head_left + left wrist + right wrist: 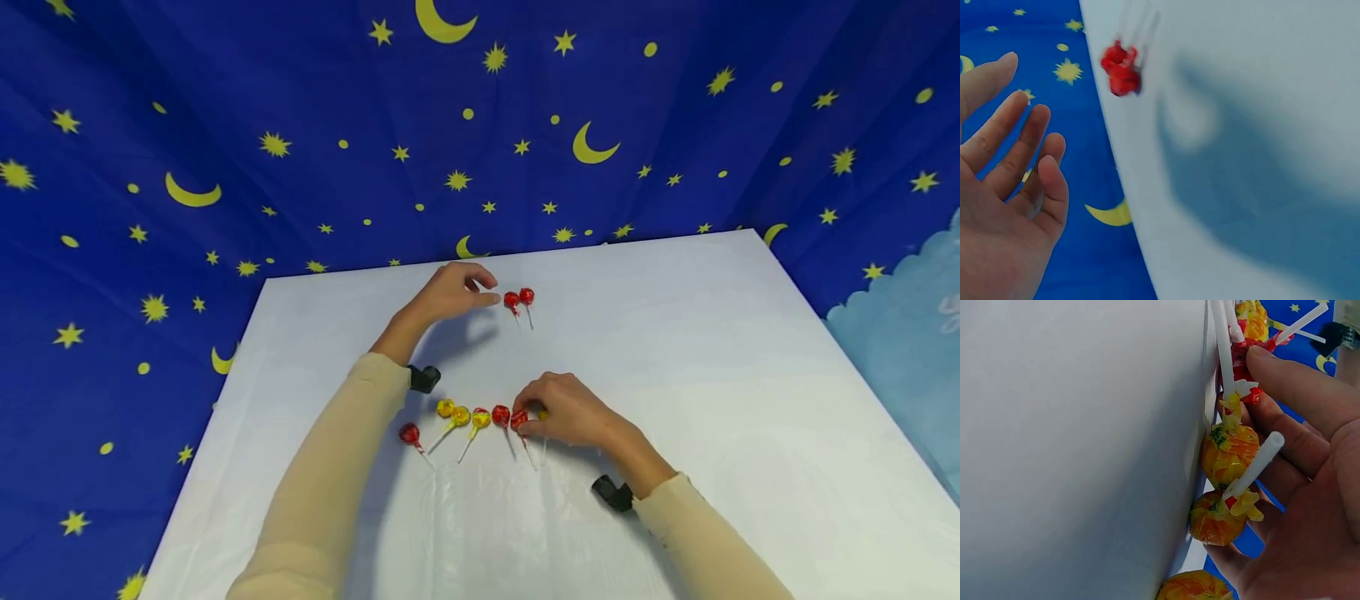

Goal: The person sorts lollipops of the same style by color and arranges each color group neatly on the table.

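Note:
My left hand hovers at the far side of the table, fingers loosely bent and holding nothing. Just right of its fingertips lie two red lollipops, side by side with sticks toward me. Nearer, my right hand pinches a red lollipop between thumb and fingers in a loose row. Left of it lie another red lollipop, several yellow lollipops and a dark red one. Beneath the right hand, partly hidden, are yellow lollipops, close to the palm in the right wrist view.
The lollipops lie on a white-covered table. Behind it hangs a blue curtain with yellow moons and stars. A light blue patch is at the right. Black wrist cameras sit under both sleeves.

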`<action>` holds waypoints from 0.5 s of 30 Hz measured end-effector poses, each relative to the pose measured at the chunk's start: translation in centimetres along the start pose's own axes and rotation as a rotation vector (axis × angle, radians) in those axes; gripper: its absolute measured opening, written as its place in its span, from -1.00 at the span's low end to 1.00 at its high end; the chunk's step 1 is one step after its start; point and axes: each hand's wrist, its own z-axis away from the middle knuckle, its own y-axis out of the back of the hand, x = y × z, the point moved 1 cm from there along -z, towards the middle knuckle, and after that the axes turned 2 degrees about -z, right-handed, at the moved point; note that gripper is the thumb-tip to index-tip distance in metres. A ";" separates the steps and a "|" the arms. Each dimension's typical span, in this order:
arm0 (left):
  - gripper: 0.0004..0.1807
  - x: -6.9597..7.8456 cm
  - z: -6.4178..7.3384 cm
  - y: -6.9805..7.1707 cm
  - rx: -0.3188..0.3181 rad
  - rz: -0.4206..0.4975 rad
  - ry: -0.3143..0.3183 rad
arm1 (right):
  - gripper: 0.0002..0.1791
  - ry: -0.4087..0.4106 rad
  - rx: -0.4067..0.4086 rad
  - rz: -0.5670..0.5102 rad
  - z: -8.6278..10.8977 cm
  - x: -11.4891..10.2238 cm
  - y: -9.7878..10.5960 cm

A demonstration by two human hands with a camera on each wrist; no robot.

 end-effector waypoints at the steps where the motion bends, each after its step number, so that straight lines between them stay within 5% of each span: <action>1: -0.69 0.1 0.2 0.1 0.008 0.009 -0.011 | -0.81 -0.002 -0.003 0.001 -0.1 0.0 0.0; 8: -0.69 0.6 2.8 0.1 0.034 0.038 -0.084 | -0.82 -0.017 -0.008 0.013 -0.2 -0.2 -0.2; 15: -0.75 1.1 7.4 0.3 0.124 0.030 -0.080 | -0.82 -0.017 -0.005 0.018 0.0 -0.3 -0.1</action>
